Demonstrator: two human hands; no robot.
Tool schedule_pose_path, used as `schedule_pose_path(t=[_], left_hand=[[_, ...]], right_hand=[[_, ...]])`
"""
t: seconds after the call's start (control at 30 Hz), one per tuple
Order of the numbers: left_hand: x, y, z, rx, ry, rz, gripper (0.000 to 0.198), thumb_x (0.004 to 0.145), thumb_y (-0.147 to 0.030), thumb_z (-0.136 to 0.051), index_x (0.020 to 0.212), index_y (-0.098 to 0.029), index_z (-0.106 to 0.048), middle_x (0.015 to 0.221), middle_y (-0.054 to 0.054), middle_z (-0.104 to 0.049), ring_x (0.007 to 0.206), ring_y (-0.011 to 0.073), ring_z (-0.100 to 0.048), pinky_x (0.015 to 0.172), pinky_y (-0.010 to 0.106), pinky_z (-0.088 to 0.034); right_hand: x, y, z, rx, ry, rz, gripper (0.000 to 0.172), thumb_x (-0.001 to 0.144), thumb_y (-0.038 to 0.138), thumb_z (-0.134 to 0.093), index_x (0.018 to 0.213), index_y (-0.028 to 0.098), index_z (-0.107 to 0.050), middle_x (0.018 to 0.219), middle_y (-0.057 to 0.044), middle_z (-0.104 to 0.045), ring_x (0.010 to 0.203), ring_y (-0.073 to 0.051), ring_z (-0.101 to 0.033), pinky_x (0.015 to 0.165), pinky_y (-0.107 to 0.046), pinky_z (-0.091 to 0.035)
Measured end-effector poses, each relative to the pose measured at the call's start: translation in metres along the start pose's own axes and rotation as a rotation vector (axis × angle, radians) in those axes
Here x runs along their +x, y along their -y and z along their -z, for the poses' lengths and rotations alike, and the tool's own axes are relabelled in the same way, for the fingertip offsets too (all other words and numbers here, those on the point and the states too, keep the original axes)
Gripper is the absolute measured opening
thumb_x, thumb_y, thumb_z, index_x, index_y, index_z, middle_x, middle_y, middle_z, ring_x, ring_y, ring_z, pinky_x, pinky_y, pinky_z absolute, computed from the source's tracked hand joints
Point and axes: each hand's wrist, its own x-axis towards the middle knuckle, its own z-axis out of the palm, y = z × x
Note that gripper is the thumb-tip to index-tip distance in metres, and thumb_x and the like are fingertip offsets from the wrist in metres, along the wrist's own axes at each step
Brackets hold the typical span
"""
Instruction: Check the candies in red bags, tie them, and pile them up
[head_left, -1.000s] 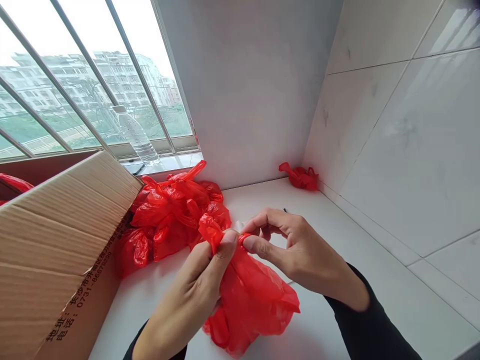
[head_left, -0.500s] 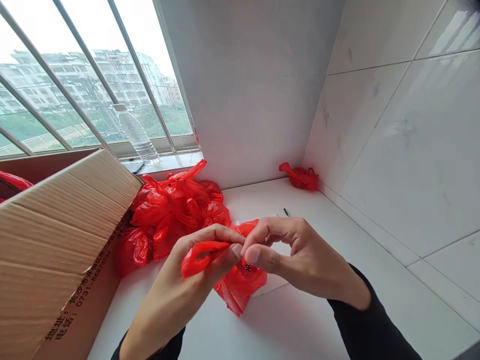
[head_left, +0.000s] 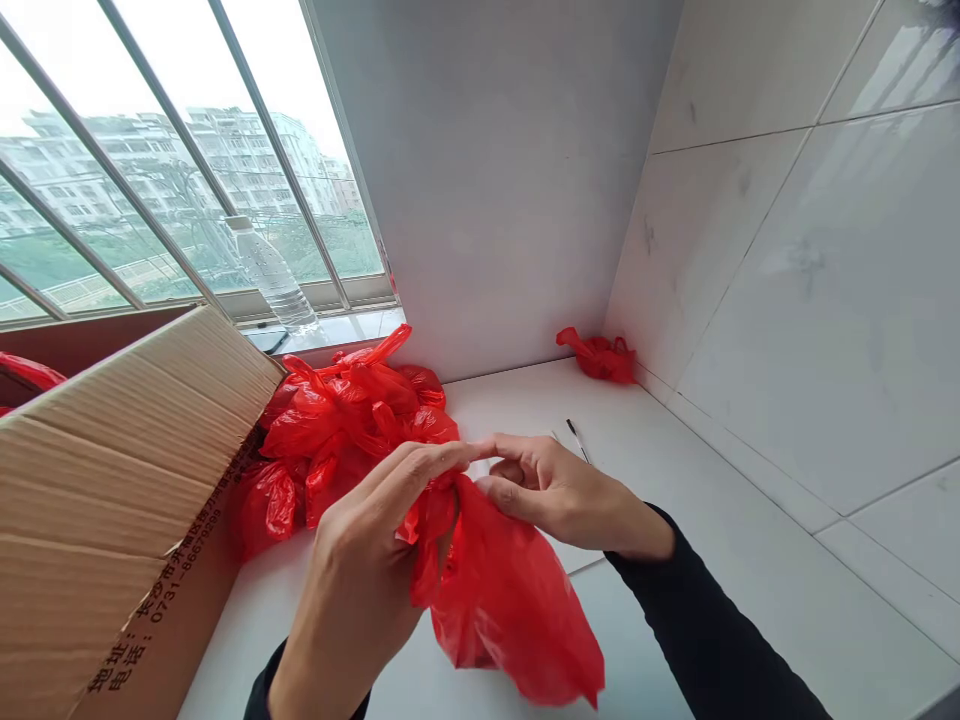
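I hold a red plastic bag (head_left: 510,600) above the white counter (head_left: 712,560), low in the middle of the view. My left hand (head_left: 367,570) is closed on the bag's bunched top, its fingers reaching forward over it. My right hand (head_left: 555,490) pinches the same top from the right, thumb and fingers pressed together. The bag's body hangs down below both hands. Behind my hands lies a pile of red bags (head_left: 345,430).
A cardboard box (head_left: 112,480) with an open flap stands at the left. A clear water bottle (head_left: 274,275) is on the window sill. One small knotted red bag (head_left: 600,355) sits in the far corner. A thin pen-like object (head_left: 577,440) lies on the counter.
The bag was bunched small between my fingers half a second ago; now it hangs long and spread out. My left hand has risen over its top and my right hand has dropped slightly.
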Motion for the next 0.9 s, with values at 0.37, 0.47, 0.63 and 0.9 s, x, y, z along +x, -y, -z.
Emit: schedule_pose_path(t=[0.37, 0.47, 0.63, 0.9], left_hand=[[-0.004, 0.0, 0.004, -0.076, 0.0, 0.194, 0.016, 0.094, -0.02, -0.068, 0.105, -0.031, -0.061, 0.096, -0.003, -0.068, 0.078, 0.0122, -0.066, 0.059, 0.017, -0.053], [-0.002, -0.001, 0.008, -0.022, 0.019, 0.198, 0.012, 0.095, -0.024, -0.069, 0.104, -0.033, -0.068, 0.096, -0.004, -0.072, 0.081, 0.0132, -0.069, 0.071, 0.019, -0.056], [0.0, -0.004, 0.014, 0.054, -0.046, 0.178, 0.01, 0.096, -0.028, -0.071, 0.103, -0.033, -0.076, 0.095, -0.006, -0.078, 0.083, 0.0122, -0.072, 0.077, 0.019, -0.054], [-0.009, 0.022, 0.04, 0.175, -0.289, 0.557, 0.021, 0.091, -0.046, -0.073, 0.086, -0.026, -0.079, 0.071, -0.009, -0.074, 0.067, 0.0119, -0.059, 0.058, 0.02, -0.044]], right_hand=[[-0.007, 0.014, 0.001, -0.021, -0.08, 0.016, 0.022, 0.092, 0.038, -0.079, 0.104, 0.022, -0.069, 0.101, -0.001, -0.066, 0.09, -0.015, -0.059, 0.079, -0.028, -0.05], [-0.006, 0.015, 0.002, -0.074, -0.16, 0.054, 0.017, 0.096, 0.038, -0.075, 0.101, 0.022, -0.07, 0.105, -0.002, -0.07, 0.097, -0.017, -0.064, 0.087, -0.032, -0.053], [-0.005, 0.013, 0.002, -0.1, -0.259, 0.078, 0.02, 0.094, 0.041, -0.077, 0.101, 0.023, -0.073, 0.108, -0.003, -0.075, 0.099, -0.019, -0.07, 0.09, -0.036, -0.055], [-0.008, 0.004, 0.041, -0.012, -0.527, 0.179, 0.022, 0.084, 0.039, -0.088, 0.093, 0.021, -0.078, 0.09, -0.001, -0.073, 0.089, -0.016, -0.067, 0.082, -0.031, -0.059]])
